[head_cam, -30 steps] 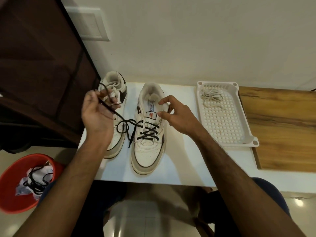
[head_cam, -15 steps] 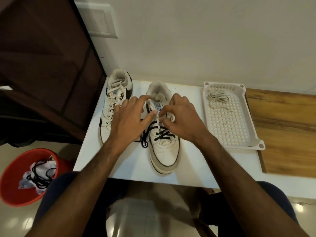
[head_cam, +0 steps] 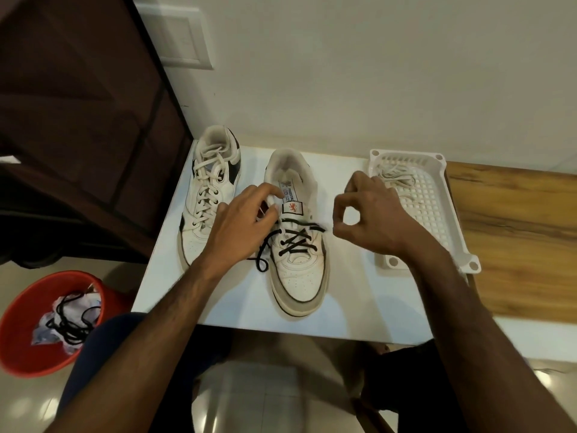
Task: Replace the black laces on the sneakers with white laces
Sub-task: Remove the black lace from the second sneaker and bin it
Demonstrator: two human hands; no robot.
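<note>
Two white sneakers stand on the white table (head_cam: 218,295). The left sneaker (head_cam: 207,195) is laced in white. The right sneaker (head_cam: 298,264) still has a black lace (head_cam: 293,242) crossed over its lower eyelets, with a loose end curling off its left side. My left hand (head_cam: 240,226) grips the right sneaker's left eyelet flap beside the tongue. My right hand (head_cam: 368,214) is just right of that sneaker, thumb and forefinger pinching the black lace's right end, which runs taut from the upper eyelet. A white lace (head_cam: 396,178) lies bunched in the tray.
The white perforated tray (head_cam: 437,220) sits at the table's right, partly over a wooden top (head_cam: 515,232). A red bucket (head_cam: 28,332) on the floor at left holds a black lace (head_cam: 71,323) and scraps. A dark cabinet (head_cam: 78,120) stands along the left.
My left hand dropped the lace end it held up at the left and came onto the right sneaker. My right hand moved right from the tongue, drawing the lace sideways.
</note>
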